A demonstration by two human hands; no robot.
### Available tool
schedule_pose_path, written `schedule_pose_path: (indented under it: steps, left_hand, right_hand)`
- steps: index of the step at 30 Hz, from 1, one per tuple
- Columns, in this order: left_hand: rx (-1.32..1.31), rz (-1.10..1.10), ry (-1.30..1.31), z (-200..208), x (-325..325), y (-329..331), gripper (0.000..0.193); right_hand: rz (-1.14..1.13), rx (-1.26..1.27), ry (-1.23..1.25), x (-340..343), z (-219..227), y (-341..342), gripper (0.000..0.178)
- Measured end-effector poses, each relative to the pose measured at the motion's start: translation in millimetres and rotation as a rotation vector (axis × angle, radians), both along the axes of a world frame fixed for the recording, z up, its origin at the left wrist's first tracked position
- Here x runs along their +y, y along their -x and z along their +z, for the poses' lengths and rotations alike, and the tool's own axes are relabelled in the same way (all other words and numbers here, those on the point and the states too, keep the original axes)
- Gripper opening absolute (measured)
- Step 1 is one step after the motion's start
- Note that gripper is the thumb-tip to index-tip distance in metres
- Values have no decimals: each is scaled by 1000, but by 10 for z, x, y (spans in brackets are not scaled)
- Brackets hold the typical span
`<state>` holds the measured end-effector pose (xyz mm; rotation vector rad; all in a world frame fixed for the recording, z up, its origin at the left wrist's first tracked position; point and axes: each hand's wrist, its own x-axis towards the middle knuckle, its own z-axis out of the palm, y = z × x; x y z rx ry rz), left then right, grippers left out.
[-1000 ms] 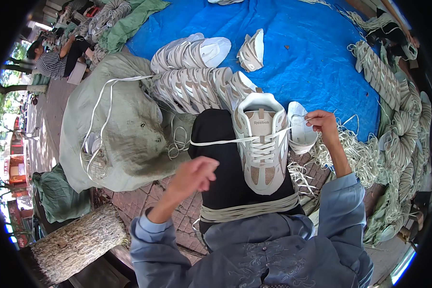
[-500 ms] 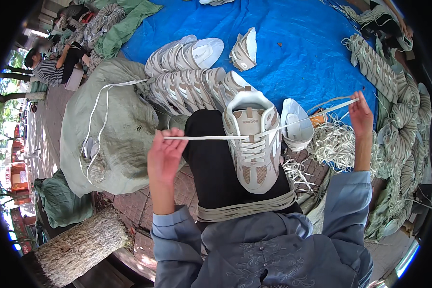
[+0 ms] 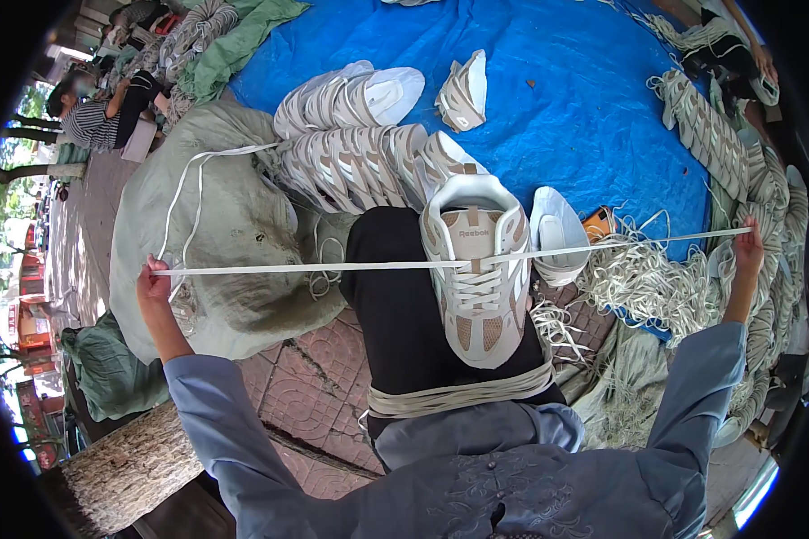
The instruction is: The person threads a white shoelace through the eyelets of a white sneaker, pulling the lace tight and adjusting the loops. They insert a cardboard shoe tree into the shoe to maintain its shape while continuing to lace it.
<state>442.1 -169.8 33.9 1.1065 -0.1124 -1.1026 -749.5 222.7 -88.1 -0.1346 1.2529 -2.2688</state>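
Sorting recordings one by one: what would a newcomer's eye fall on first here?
The white lace, stretched wide across the view between the left fingers and right fingers. Near its middle, a beige-and-white shoe rests on black trousers. Beyond spreads a bright blue sheet.

Off-white shoe [image 3: 476,289] with tan panels, crossed by a white lace [image 3: 333,267]
Under the shoe, black trousers [image 3: 391,314]; beyond it, a bright blue tarp [image 3: 584,117]; left of it, a grey-green sack [image 3: 216,305] with dark smudges; right of it, an off-white lace heap [image 3: 652,280]; nearer than it, a blue-grey top [image 3: 548,490] with tonal embroidery; far off beyond its left, a person [image 3: 92,123] in dark-and-light stripes.
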Motion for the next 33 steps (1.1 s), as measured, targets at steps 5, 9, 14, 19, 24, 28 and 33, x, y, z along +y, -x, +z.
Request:
schedule_pose_path:
  steps: [5, 9, 14, 19, 24, 28, 33]
  left_hand:
    - [-125, 50, -30, -116, 55, -204, 25]
    - [-284, 263, -132, -204, 149, -243, 19]
    - [-419, -87, -101, -196, 297, 226, 17]
    - [-592, -638, 66, -167, 706, 1786, 29]
    - [-824, -1102, 185, -176, 1392, 3604, 28]
    - [-960, -1196, 265, -165, 1663, 4187, 18]
    - [-1595, -959, 702, -227, 1628, 4215, 17]
  right_hand:
    - [30, 31, 0, 102, -172, 298, 26]
    - [113, 60, 14, 260, -208, 467, 26]
    - [-167, 130, -175, 139, 23, 88, 25]
    - [495, 229, -41, -1021, 453, -1898, 25]
    - [1114, 558, -306, -1807, 987, -4666, 6]
    - [1313, 1009, -471, -1989, 1136, -5741, 4]
    - [1424, 569, -506, -1938, 1078, -5783, 6]
